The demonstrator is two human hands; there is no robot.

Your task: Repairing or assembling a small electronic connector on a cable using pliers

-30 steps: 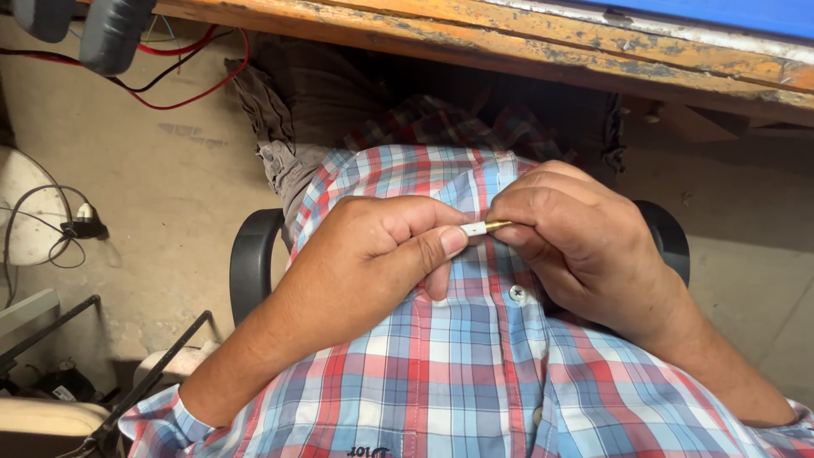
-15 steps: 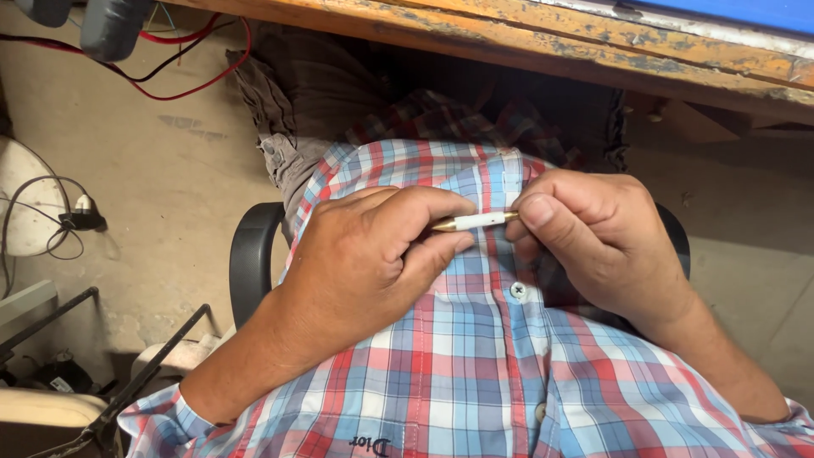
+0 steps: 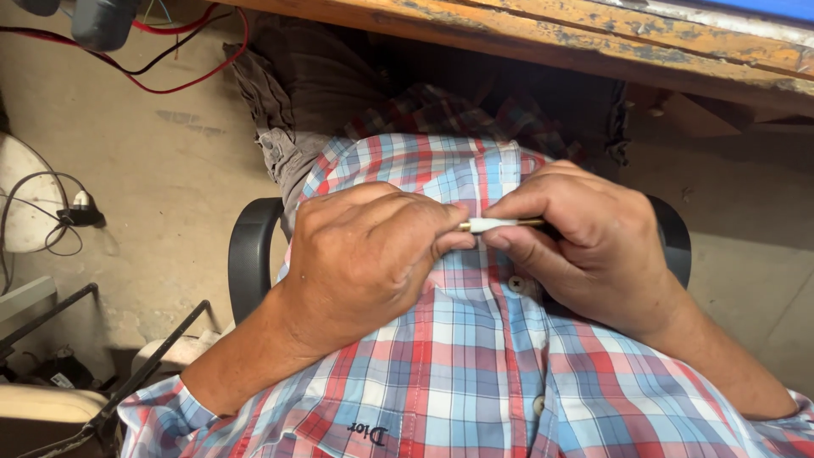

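Head view, looking down the person's own front.

The left hand (image 3: 365, 254) is curled, fingers pressed together, thumb and forefinger pinching one end of a thin white rod-shaped piece with a brass-coloured metal tip (image 3: 496, 225). The right hand (image 3: 585, 242) is curled too, its thumb and forefinger pinching the other end of the same piece. The piece lies level between the two sets of fingertips, held in the air just in front of the red, white and blue checked cotton shirt (image 3: 458, 382) (nothing carries it but the hands). A brass-coloured end shows at each side of the white middle, partly hidden by the fingers; what the piece is cannot be told.

Both forearms are bare, sleeves rolled near the bottom corners of the view. A small dark embroidered label sits low on the shirt front, near the bottom edge, upside down to the camera. Two pale shirt buttons (image 3: 515, 282) run down the placket, the upper one just below the right hand.

Under the hands, the black plastic armrests of a chair (image 3: 253, 254) show at either side of the body. The worn, paint-chipped wooden desk edge (image 3: 543, 34) crosses the top of the view, well apart from the hands. Red and black cables (image 3: 182, 59) hang below its left end over the grey concrete floor (image 3: 161, 161). A white round object with a thin black cord (image 3: 34, 199) lies at the far left.
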